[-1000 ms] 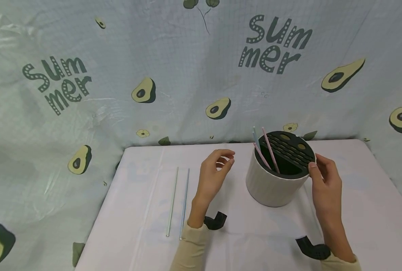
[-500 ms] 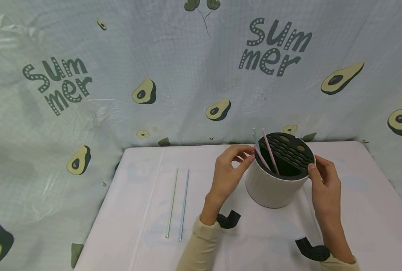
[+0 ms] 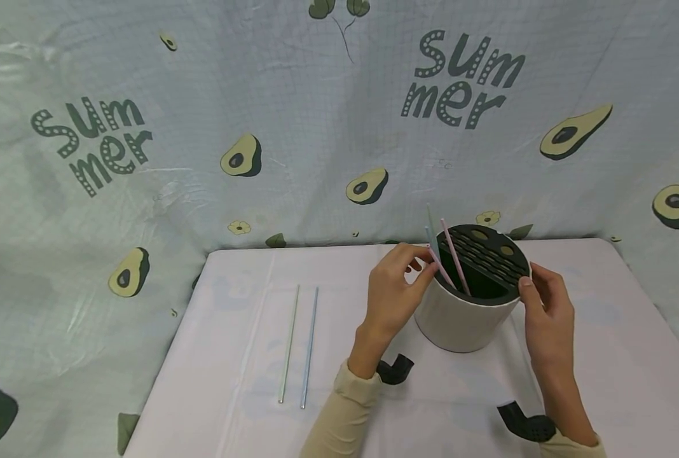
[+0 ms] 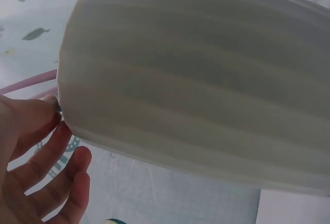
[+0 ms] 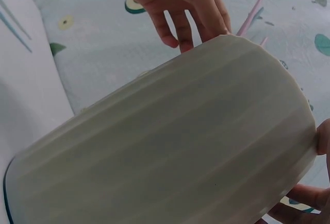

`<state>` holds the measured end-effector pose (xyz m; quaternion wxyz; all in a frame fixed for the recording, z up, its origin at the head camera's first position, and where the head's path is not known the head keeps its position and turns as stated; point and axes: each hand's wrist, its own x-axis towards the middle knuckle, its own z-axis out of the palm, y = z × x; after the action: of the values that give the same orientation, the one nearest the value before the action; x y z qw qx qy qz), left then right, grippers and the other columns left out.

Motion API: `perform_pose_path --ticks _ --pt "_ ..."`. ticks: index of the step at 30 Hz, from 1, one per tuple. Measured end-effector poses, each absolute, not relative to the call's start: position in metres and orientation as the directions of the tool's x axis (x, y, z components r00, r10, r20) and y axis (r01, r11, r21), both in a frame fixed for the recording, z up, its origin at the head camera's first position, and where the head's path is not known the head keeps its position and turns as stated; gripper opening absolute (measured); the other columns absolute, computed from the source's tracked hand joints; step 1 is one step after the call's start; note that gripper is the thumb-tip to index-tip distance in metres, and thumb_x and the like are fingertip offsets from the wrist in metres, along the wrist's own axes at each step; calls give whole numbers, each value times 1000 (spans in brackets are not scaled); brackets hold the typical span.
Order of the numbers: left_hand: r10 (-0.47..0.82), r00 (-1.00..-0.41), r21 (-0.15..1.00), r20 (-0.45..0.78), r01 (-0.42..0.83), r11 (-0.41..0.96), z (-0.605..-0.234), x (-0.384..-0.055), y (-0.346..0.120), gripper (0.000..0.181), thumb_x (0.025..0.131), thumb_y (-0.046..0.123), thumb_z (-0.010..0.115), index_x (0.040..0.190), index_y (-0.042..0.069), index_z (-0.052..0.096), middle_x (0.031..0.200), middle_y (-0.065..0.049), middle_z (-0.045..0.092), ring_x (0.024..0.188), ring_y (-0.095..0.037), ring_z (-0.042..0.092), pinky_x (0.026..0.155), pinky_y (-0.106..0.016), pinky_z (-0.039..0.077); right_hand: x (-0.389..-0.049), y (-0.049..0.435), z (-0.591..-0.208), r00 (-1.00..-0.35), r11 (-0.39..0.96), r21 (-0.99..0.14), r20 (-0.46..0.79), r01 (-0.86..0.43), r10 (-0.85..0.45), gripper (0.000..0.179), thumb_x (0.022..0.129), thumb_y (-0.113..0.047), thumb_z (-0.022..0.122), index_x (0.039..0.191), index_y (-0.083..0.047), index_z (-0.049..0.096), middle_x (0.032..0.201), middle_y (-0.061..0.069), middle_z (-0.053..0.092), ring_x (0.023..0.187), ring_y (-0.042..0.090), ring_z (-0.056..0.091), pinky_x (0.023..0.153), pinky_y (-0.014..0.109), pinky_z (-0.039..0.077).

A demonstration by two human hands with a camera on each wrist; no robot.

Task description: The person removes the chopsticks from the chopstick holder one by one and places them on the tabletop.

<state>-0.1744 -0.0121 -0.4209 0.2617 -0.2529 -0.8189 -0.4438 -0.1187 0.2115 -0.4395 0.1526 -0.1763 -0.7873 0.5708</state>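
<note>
A white ribbed utensil holder (image 3: pixel 468 327) with a dark slotted top (image 3: pixel 488 254) stands on the table. Two pink straws (image 3: pixel 456 257), a blue straw (image 3: pixel 429 236) and a pale green straw (image 3: pixel 429 213) lean out of its open section. At its left rim, my left hand (image 3: pixel 393 286) appears to pinch the green straw between thumb and index finger; the grip point is mostly hidden. In the left wrist view the thumb tip (image 4: pixel 50 101) meets the rim. My right hand (image 3: pixel 550 318) grips the holder's right rim, thumb on top and fingers outside.
On the table left of the holder lie a green straw (image 3: pixel 289 343) and a blue straw (image 3: pixel 309 346), roughly parallel. Behind the white-covered table (image 3: pixel 248 432) hangs a sheet (image 3: pixel 294 95) printed with avocados. Black wrist straps (image 3: pixel 397 369) show below both hands.
My left hand has moved right to the holder's left rim and closed its fingertips there. The green straw in the holder now stands higher. My right hand has stayed in place.
</note>
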Motion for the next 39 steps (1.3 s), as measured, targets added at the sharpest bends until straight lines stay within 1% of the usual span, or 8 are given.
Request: perform_pose_path --ticks 6,13,17,23,28,31,34,39 --pt "171 -737 603 654 644 470 -420 -177 -13 11 97 17 75 107 11 74 102 -1 74 88 -14 70 79 -23 58 -118 209 -441 -889 298 -951 66 81 453 47 112 -35 44 156 -21 45 157 5 51 149 18 44 126 42 37" --pt "152 -727 643 669 670 372 -412 -179 -17 12 100 14 71 110 7 73 105 -5 75 101 -16 72 93 -28 59 -118 209 -442 -890 297 -952 67 78 451 45 112 -34 44 155 -21 46 155 5 51 148 16 45 125 36 38" --pt "127 -703 636 700 695 336 -402 -180 -20 14 101 14 70 111 4 71 106 -9 77 103 -20 73 98 -24 57 -118 210 -444 -888 294 -953 77 67 452 45 112 -35 44 155 -21 46 155 4 52 146 14 46 124 33 38" --pt "14 -680 664 733 721 197 -392 -179 -24 13 103 10 66 112 1 67 102 -13 74 94 -22 75 88 -27 62 -119 210 -445 -886 295 -954 89 56 455 44 112 -34 44 155 -21 47 154 4 53 142 12 48 121 28 41" --pt "-152 -676 685 721 729 5 -386 -175 -29 14 103 2 61 115 -5 62 100 -25 70 81 -32 74 72 -36 66 -120 210 -445 -887 291 -955 84 59 455 44 112 -34 44 155 -22 47 154 3 53 142 12 48 121 28 41" --pt "-216 -663 670 717 741 -52 -380 -174 -34 15 103 -2 59 116 -9 59 99 -29 68 77 -36 72 69 -39 66 -120 209 -444 -887 286 -956 76 65 455 44 112 -34 43 155 -22 46 155 3 52 143 13 48 123 31 40" --pt "-240 -650 655 721 752 -69 -376 -173 -39 15 103 -2 58 116 -10 57 99 -31 66 76 -33 73 70 -41 66 -120 208 -443 -887 283 -957 72 68 456 44 112 -35 43 155 -23 46 155 3 52 142 12 48 123 32 40" --pt "-265 -636 638 725 765 -92 -371 -169 -47 19 105 3 57 116 -13 54 99 -34 63 79 -16 74 73 -41 66 -119 208 -443 -886 285 -956 77 64 457 44 112 -35 43 155 -22 46 155 3 52 139 8 48 121 27 41"
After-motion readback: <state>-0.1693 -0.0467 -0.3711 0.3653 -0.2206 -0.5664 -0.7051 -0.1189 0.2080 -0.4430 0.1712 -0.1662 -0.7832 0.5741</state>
